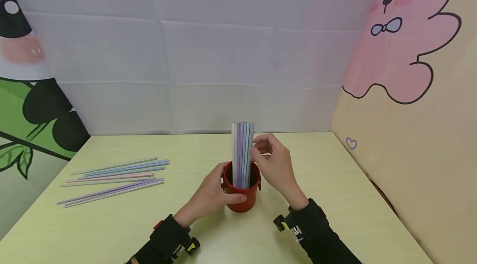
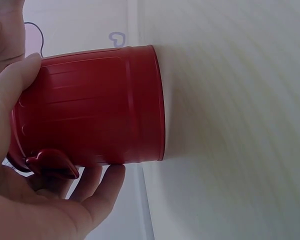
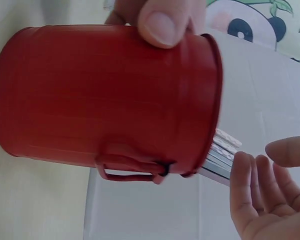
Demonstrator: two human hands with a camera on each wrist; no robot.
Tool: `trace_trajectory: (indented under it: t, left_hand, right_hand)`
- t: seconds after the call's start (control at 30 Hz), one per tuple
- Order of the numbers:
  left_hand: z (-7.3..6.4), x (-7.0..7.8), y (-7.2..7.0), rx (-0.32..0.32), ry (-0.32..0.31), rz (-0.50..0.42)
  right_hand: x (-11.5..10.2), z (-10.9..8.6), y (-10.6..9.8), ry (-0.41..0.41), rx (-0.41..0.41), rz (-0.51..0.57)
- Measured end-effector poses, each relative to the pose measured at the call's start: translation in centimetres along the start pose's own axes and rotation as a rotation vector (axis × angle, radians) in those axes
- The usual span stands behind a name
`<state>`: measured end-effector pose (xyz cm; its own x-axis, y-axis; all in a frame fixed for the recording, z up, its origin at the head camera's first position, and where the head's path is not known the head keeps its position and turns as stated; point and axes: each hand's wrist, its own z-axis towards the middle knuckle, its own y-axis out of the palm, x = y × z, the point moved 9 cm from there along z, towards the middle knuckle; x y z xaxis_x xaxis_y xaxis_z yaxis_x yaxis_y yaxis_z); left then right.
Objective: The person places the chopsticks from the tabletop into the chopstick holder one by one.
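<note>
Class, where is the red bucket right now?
In the head view, the red bucket is on the table, right of the loose straws, gripped by the left hand.

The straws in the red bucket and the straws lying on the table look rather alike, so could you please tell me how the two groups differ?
The bundled straws stand upright in the red bucket, while the loose straws lie flat on the table. The bundled straws sit close together; the loose straws are spread out. Both groups are slim and pastel-coloured, with purple and blue among them.
</note>
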<state>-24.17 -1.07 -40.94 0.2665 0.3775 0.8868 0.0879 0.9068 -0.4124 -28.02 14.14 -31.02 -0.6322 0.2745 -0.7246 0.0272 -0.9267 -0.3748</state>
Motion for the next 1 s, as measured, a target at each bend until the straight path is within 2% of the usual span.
trace_trajectory:
  t: [0.23, 0.37, 0.47, 0.53, 0.67, 0.83, 0.9, 1.0]
  left_hand:
    - [0.0, 0.0, -0.5, -0.016, -0.008, 0.046]
    - [-0.4, -0.1, -2.1, -0.027, -0.03, 0.127]
    - [-1.0, 0.0, -4.3, -0.013, -0.032, 0.213]
    - [-1.5, 0.1, -6.2, 0.004, -0.018, 0.265]
    - [-2.5, -0.3, -10.1, 0.028, 0.002, 0.398]
    - [-4.3, -1.5, -14.9, 0.06, 0.018, 0.597]
    - [-5.1, -1.9, -16.4, 0.069, 0.032, 0.654]
    - [-6.0, -2.3, -17.9, 0.056, 0.053, 0.729]
  right_hand:
    - [-1.3, -0.2, -1.9, -0.036, 0.007, 0.033]
    - [-2.5, -0.7, -2.6, -0.022, -0.08, 0.05]
    - [-2.7, -1.2, -2.5, -0.005, -0.186, 0.055]
    - [-2.0, -1.6, -2.2, 0.011, -0.245, 0.063]
    - [0.9, -2.3, -0.9, 0.058, -0.335, 0.061]
    - [4.1, -3.2, 1.8, 0.1, -0.465, 0.092]
    - [4.5, -3.5, 2.8, 0.1, -0.504, 0.111]
    - [4.9, -4.0, 4.1, 0.108, -0.537, 0.136]
